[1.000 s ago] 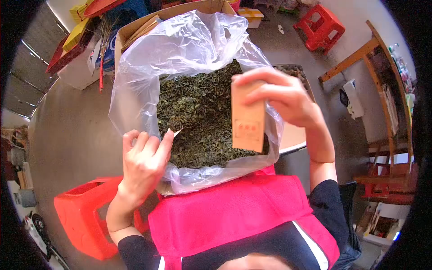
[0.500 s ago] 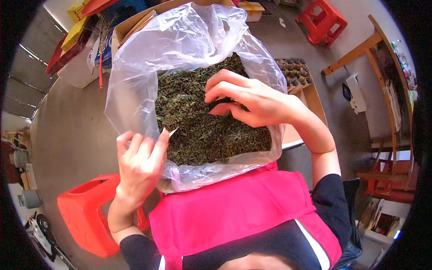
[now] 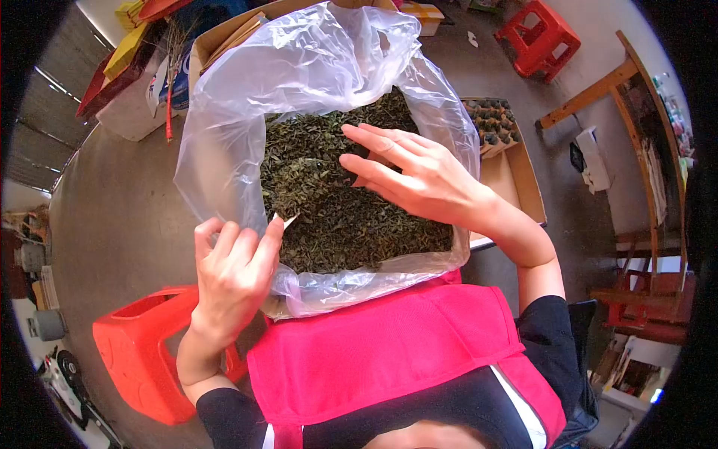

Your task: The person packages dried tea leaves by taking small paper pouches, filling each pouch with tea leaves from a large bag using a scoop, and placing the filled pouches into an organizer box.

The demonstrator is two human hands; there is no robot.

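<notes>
green, dark and dry, the leaves (image 3: pixel 336 232) fill the middle of the frame inside a clear plastic bag (image 3: pixel 224 97), which lines a cardboard box (image 3: pixel 197 60). the person's right hand (image 3: pixel 422 172) reaches in from the right, elbow bent, palm down over the leaves; it is open, the fingers nearly straight, slightly parted and pointing left, while the underside of the palm is hidden. the left hand (image 3: pixel 235 266), at the bag's lower left edge, is mostly curled, thumb and forefinger closed on a pale pointed piece (image 3: pixel 292 221) whose tip juts over the leaves. right of the bag, a shallow carton (image 3: pixel 520 179) has rows of small dark-topped pieces (image 3: pixel 490 126) at its far end.
</notes>
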